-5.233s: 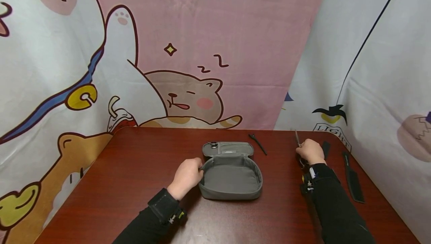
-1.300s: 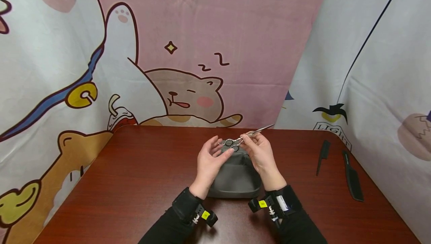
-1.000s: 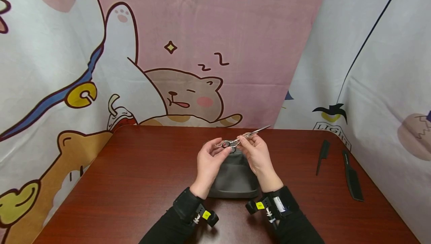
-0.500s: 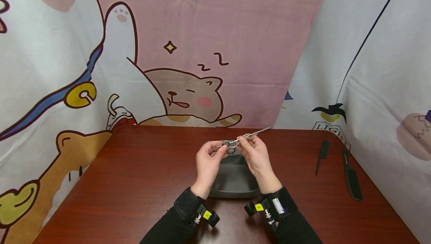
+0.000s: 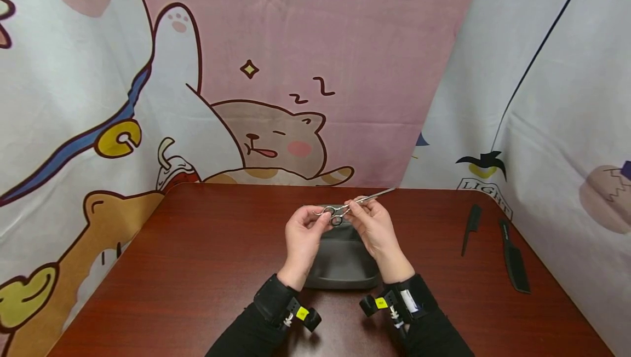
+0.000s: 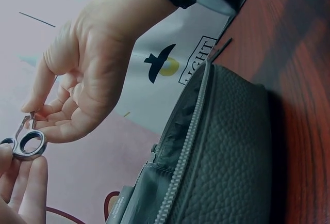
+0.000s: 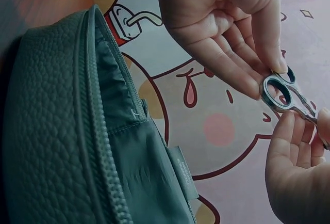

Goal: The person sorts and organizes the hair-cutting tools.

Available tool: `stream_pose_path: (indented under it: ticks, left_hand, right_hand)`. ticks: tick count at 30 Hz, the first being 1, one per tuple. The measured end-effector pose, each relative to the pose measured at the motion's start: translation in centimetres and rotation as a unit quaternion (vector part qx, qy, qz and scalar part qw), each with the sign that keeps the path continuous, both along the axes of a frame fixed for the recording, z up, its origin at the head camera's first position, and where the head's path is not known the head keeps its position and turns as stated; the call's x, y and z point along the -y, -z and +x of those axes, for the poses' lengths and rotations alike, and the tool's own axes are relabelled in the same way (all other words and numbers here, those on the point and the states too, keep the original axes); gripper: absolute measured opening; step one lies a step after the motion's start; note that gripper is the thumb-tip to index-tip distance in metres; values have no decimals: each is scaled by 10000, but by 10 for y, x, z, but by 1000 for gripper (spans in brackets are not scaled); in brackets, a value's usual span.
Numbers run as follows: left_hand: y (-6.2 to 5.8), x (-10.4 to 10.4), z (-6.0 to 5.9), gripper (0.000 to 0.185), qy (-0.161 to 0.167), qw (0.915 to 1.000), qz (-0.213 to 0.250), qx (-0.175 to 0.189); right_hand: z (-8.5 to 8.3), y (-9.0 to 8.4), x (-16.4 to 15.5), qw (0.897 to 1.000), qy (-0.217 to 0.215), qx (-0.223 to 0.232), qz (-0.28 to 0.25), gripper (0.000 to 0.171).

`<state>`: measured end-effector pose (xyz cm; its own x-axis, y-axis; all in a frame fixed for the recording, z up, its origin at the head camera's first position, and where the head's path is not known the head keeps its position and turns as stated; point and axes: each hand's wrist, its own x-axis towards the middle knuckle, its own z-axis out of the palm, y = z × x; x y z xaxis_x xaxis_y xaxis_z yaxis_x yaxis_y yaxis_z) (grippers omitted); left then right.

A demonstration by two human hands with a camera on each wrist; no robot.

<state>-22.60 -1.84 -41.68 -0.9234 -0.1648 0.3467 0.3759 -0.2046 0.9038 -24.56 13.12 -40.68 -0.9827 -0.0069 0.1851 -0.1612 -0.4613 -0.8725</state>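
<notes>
A pair of silver scissors (image 5: 340, 212) is held between both hands over a grey zippered pouch (image 5: 342, 266). My left hand (image 5: 303, 236) pinches one finger ring between thumb and fingers. With its thumb and fingertips my right hand (image 5: 377, 231) grips the scissors further along, and the blades point up and to the right. The two finger rings (image 7: 278, 94) show clearly in the right wrist view. The pouch stands unzipped on the table, its metal zipper (image 6: 198, 110) running along the rim; the hands cover part of its back and lid.
On the right of the brown table (image 5: 197, 247) lie a small dark comb (image 5: 472, 223) and a larger black wide comb with a handle (image 5: 516, 264). A cartoon-printed cloth (image 5: 370, 72) hangs behind the table.
The scissors have come from the table's right side to above the pouch. My left hand has left the pouch's side and now pinches a ring. The thin black item behind the pouch no longer shows.
</notes>
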Motion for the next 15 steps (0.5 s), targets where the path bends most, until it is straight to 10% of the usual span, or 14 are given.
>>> stream_pose_path:
  ticks: [15]
  left_hand:
    - [0,3,0,15,59,9999,67,-75]
  right_hand:
    - [1,-4,-5,9989,-281,-182,332,7]
